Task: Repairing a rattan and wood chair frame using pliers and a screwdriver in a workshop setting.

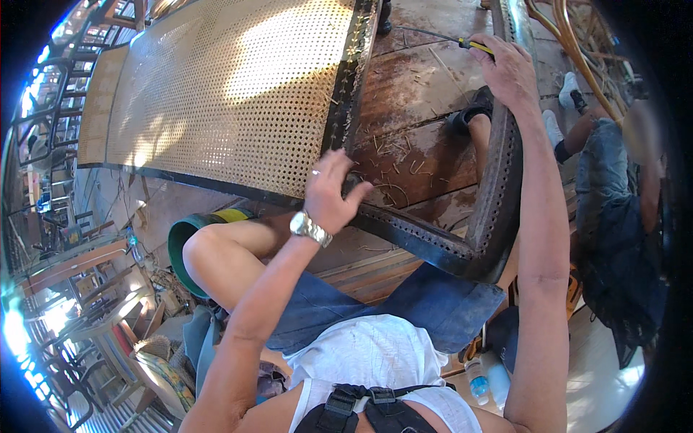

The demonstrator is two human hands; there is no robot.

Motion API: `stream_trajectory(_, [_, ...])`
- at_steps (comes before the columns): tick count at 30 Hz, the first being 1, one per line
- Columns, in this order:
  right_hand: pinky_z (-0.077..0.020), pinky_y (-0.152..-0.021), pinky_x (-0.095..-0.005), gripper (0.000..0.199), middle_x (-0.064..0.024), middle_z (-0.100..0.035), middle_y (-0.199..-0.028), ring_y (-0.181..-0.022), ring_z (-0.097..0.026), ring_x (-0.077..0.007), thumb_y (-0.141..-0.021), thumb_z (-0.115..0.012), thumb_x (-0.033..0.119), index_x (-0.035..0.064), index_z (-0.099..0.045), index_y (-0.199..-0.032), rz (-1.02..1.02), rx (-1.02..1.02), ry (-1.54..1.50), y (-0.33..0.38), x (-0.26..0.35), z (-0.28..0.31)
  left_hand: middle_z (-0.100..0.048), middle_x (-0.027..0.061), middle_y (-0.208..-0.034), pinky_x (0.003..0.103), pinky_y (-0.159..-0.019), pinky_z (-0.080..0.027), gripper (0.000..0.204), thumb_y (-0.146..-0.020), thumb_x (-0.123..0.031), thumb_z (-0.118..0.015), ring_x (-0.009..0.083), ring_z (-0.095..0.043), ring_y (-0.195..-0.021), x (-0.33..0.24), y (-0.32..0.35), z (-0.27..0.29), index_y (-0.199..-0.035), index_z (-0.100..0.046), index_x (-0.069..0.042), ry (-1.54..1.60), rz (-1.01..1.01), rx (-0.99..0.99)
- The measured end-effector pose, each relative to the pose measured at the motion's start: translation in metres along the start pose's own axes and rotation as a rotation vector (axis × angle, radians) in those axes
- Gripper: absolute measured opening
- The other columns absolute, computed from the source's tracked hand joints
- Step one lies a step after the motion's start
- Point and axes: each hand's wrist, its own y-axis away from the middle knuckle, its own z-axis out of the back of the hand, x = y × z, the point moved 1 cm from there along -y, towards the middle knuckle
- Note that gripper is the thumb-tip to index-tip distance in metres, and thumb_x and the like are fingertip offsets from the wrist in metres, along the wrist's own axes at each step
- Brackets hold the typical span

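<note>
My right hand (510, 73) is closed around the yellow and black handle of a screwdriver (465, 44), above the right rail of a dark wooden frame (514, 155). Its long thin shaft points left over the opening. Thumb apart from its fingers, my left hand (333, 189) is at the dark middle bar, close to the front rail; whether it presses on the wood I cannot tell. Woven cane webbing (216, 86) fills the left section, its edge along the bar ragged with short strand ends. Rows of small holes line the right and front rails.
Cane scraps (393, 155) litter the reddish floor inside the opening. A green bucket (180, 249) stands beside my left knee. Another person (610, 180) sits at the right. Plastic bottles (478, 382) lie near my right side, and chair frames (101, 325) crowd the left.
</note>
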Motion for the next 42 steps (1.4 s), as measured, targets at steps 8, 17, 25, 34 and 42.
stream_trajectory(8, [-0.0437,-0.104,-0.0418,0.026,-0.0031,-0.074,-0.110,-0.106,-0.068,-0.0266,-0.099,-0.061,0.033,0.0192,-0.068,-0.119,-0.053,0.074,0.024,-0.003,0.000,0.004,-0.064,0.0179,-0.118,0.040,-0.085,-0.056,0.054,-0.084,-0.038,-0.083,0.0310,-0.067,-0.103,0.007,-0.045,0.013,-0.119,-0.064,-0.001,0.325,0.225,0.077])
stream_trajectory(17, [-0.0457,-0.098,-0.0421,0.027,-0.0097,-0.074,-0.103,-0.102,-0.067,-0.0288,-0.098,-0.064,0.033,0.0158,-0.069,-0.118,0.010,0.000,-0.041,-0.002,0.001,0.000,-0.061,0.0187,-0.132,0.044,-0.089,-0.053,0.036,-0.088,-0.030,-0.077,0.0350,-0.064,-0.111,0.032,-0.111,-0.023,-0.116,-0.069,-0.008,0.383,0.308,0.143])
stream_trajectory(25, [-0.0406,-0.108,-0.0423,0.025,-0.0028,-0.073,-0.116,-0.110,-0.067,-0.0242,-0.099,-0.062,0.031,0.0189,-0.068,-0.119,-0.014,-0.005,-0.051,-0.017,0.022,-0.008,-0.045,0.0321,-0.147,0.059,-0.116,-0.030,0.071,-0.094,-0.053,-0.063,0.0487,-0.037,-0.140,0.080,-0.094,-0.043,-0.140,-0.050,0.001,-0.571,0.178,-0.152])
stream_trajectory(34, [-0.0407,-0.107,-0.0418,0.024,-0.0037,-0.073,-0.114,-0.108,-0.067,-0.0250,-0.099,-0.062,0.031,0.0185,-0.068,-0.119,-0.062,0.032,-0.020,0.001,-0.001,0.005,-0.052,0.0256,-0.144,0.054,-0.116,-0.033,0.064,-0.097,-0.053,-0.058,0.0458,-0.044,-0.136,0.002,-0.116,-0.010,-0.133,-0.058,0.000,0.154,-0.246,0.053])
stream_trajectory(42, [-0.0406,-0.107,-0.0412,0.023,-0.0036,-0.073,-0.112,-0.108,-0.067,-0.0242,-0.098,-0.063,0.029,0.0177,-0.067,-0.117,-0.050,0.028,-0.022,0.002,0.005,0.001,-0.022,0.0375,-0.160,0.054,-0.125,-0.012,0.099,-0.097,-0.072,-0.039,0.0471,-0.013,-0.154,0.061,-0.156,-0.029,-0.153,-0.031,0.009,-0.274,0.333,0.517])
